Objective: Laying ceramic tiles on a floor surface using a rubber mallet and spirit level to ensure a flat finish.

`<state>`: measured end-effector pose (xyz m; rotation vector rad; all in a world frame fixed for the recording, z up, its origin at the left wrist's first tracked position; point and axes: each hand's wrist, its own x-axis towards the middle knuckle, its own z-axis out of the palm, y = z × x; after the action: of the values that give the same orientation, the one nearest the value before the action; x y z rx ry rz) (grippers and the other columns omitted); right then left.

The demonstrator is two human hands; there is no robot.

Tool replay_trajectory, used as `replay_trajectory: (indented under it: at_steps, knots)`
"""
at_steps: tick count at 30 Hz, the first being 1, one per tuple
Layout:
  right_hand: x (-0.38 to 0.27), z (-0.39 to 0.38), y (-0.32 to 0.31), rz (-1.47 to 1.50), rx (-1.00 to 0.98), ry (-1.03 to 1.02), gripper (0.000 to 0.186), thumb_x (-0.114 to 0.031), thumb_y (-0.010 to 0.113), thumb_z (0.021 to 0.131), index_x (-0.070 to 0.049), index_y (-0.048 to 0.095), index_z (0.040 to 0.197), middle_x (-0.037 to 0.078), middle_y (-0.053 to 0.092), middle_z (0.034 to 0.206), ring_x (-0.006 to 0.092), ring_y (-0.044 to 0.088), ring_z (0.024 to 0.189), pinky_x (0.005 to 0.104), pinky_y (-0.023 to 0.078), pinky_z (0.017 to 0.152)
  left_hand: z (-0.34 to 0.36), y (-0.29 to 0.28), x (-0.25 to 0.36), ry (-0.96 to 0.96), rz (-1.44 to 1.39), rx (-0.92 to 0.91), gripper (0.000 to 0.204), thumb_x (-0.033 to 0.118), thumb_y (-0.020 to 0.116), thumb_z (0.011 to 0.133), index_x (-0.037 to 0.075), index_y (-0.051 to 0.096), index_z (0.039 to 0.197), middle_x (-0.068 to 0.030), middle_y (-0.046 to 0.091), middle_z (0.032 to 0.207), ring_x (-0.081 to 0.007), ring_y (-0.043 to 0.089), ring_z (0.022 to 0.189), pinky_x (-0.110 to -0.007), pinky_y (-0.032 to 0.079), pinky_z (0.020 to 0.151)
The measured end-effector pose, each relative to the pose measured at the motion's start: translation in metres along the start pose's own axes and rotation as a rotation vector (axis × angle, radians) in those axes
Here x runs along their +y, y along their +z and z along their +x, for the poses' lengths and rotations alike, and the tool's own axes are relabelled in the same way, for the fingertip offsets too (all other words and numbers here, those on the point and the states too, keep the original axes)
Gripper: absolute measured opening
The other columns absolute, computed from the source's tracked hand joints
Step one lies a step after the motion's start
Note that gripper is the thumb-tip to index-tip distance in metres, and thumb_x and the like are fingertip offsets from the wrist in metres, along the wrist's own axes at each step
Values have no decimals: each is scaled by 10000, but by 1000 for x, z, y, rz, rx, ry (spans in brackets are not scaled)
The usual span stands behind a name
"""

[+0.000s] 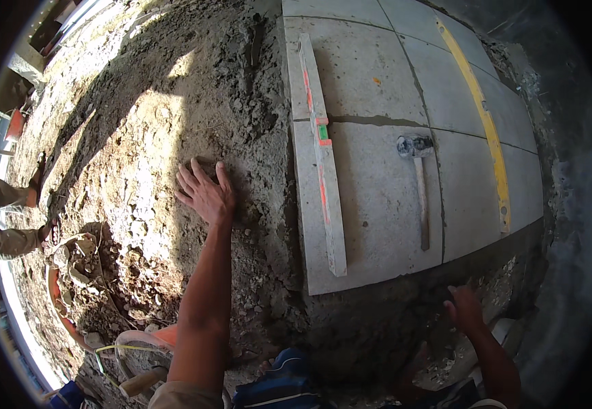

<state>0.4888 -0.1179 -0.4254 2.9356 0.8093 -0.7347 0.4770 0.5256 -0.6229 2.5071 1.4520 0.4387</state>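
Observation:
My left hand (207, 195) lies on the rough, damp soil (234, 129) with its fingers spread, holding nothing. Down at the right, my right hand (465, 308) is low over the dark wet strip along the near edge of the tiles. Its thumb and a finger stand apart, and I see nothing held; the other fingers are in shadow. Between the hands are large grey tiles (371, 225). A pale spirit level (331, 198) with a green vial lies along their left side. A mallet (421, 184) with a dark head and wooden handle rests right of it.
A yellow level (481, 109) lies across the right-hand tiles. Another person's legs (9, 238) stand at the far left. An orange-rimmed container (61, 307) with rubble sits at lower left, near a wooden handle (142, 382). Smooth grey ground (575, 225) borders the tiles' right side.

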Motion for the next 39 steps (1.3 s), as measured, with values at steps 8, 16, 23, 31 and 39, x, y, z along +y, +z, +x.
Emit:
replay_trajectory:
  at_steps: [8,16,23,31,39]
  knots:
    - [107,-197,12,193,-679,629,504,-448,693,897,-38,703,1190,215,722,1098,378,683,1065,481,530,944,5,10,15,-20,86,-65,810,643,472,997,99,335,1581,-139,259,1681,-318,151,1579,-573,30,1265]
    - [112,-170,3,177,-737,630,505,-457,695,893,-46,708,1185,208,726,1088,371,689,1054,478,534,936,9,6,19,23,82,-61,934,711,537,927,93,303,1587,-145,258,1678,-322,143,1580,-587,28,1255]
    - [107,-141,9,158,-759,612,505,-465,697,889,-53,713,1181,202,729,1080,364,693,1045,475,537,930,12,7,18,28,80,-86,992,737,553,898,69,296,1585,-163,255,1676,-339,138,1580,-597,37,1249]
    - [94,-116,26,139,-759,594,505,-475,700,886,-62,718,1176,195,733,1070,357,698,1034,472,541,922,13,5,20,49,89,-75,1010,723,572,887,52,288,1585,-176,253,1675,-353,148,1576,-614,53,1241]
    - [84,-89,50,115,-733,568,505,-484,703,882,-70,723,1171,188,737,1060,350,703,1022,469,545,915,12,6,17,42,83,-78,1018,740,563,884,52,290,1583,-173,254,1675,-352,142,1578,-627,45,1239]
